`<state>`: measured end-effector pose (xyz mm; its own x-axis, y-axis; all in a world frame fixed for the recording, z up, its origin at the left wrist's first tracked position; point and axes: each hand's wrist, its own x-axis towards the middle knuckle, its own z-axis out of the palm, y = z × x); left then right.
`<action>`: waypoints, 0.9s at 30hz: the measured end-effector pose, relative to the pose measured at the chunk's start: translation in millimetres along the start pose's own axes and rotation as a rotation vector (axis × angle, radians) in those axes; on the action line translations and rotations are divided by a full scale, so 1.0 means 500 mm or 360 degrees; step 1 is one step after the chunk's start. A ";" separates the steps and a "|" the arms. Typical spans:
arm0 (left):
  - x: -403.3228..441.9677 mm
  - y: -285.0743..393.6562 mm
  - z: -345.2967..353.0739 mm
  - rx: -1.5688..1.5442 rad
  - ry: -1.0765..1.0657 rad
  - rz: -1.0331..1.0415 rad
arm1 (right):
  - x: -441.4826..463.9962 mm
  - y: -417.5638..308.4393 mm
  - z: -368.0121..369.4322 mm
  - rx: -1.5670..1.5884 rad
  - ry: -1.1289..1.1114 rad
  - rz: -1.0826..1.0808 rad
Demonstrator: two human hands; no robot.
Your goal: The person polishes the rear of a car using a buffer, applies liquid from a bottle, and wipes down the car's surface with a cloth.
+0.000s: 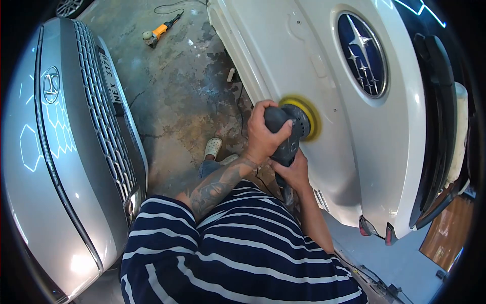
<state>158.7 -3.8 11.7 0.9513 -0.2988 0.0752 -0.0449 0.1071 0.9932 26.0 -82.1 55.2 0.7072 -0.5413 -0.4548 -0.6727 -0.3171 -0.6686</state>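
Note:
Both of my hands hold a dark grey electric car polisher (pixel 290 147). My left hand (pixel 264 133) is wrapped over its rounded head. Lower down, my right hand (pixel 295 172) grips the body near the cord end. The yellow polishing pad (pixel 315 117) is against the white car panel (pixel 331 157), its rim blurred as if spinning. Right of the pad, an oval blue badge (pixel 361 54) with silver stars sits on the panel. Parts of my right fingers are hidden beneath the tool.
To my left stands a silver car (pixel 30 167) with a mesh grille (pixel 104 106). An orange power tool (pixel 161 32) with a cord lies on the stained concrete floor (pixel 174 76). A dark cable (pixel 241 109) runs along the floor by the white panel.

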 end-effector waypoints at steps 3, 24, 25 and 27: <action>-0.058 0.029 0.027 -0.0036 -0.0083 0.0022 | -0.047 0.055 -0.023 -0.0006 0.0084 -0.0100; 0.080 0.112 0.010 0.0066 -0.0454 0.0391 | 0.013 -0.012 0.003 0.0397 0.0250 -0.0187; 0.110 0.117 0.001 0.0048 -0.0459 0.0366 | 0.036 -0.019 0.012 0.0351 0.0262 -0.0252; 0.167 0.118 -0.012 0.0083 -0.0500 0.0434 | 0.074 -0.038 0.026 0.0354 0.0227 -0.0367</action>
<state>237.3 -16.9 76.3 0.7637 -0.5415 0.3515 -0.3056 0.1764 0.9357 67.7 -85.8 43.3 0.7868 -0.5837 -0.2004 -0.4238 -0.2749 -0.8630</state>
